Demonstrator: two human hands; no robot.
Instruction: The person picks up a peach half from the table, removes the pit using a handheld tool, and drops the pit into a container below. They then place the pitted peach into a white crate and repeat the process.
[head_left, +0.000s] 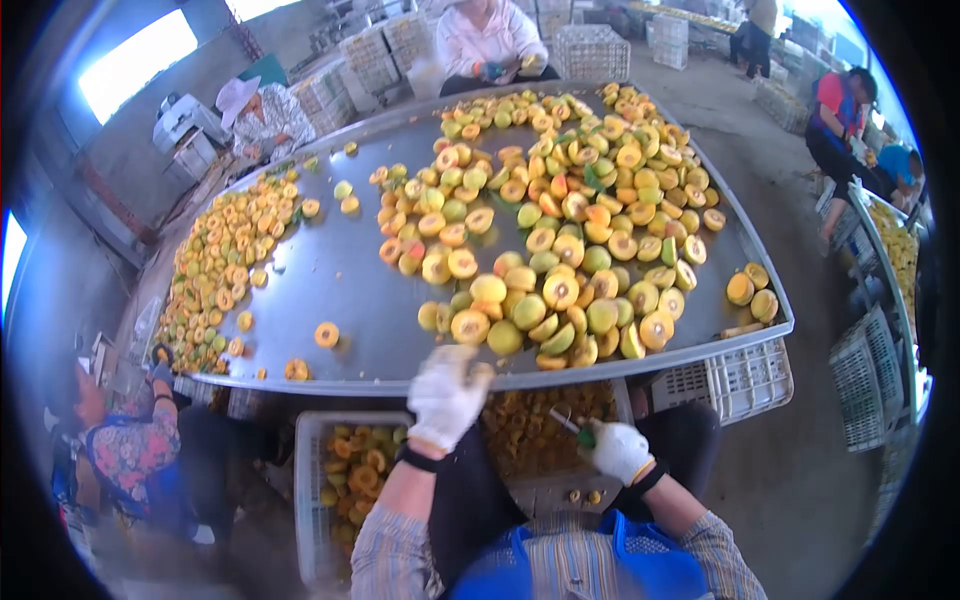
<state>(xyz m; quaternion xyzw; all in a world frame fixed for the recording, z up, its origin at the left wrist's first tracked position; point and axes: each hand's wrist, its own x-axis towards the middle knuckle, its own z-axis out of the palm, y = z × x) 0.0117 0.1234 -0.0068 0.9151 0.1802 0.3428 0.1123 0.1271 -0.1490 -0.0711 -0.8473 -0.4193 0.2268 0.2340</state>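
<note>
My left hand [446, 398], in a white glove, is at the near edge of the metal table [360, 290]. Its thumb and fingers are apart, and no fruit shows between them. Just beyond the fingertips lies a halved yellow peach [470, 327], at the front of a large heap of peach halves [600, 240]. Lower right, above my lap, my gloved right hand [620, 453] is closed around the green handle of a small knife [564, 419]. The thin blade points up and left, over a container of orange-brown fruit pieces [540, 425] under the table.
To my left stands a white crate [308, 500] of cut fruit. Another pile of halves [225, 255] covers the table's left side. An empty-looking white crate [745, 383] sits beneath the right corner. A person [130, 440] sits close on the left; others sit across the table.
</note>
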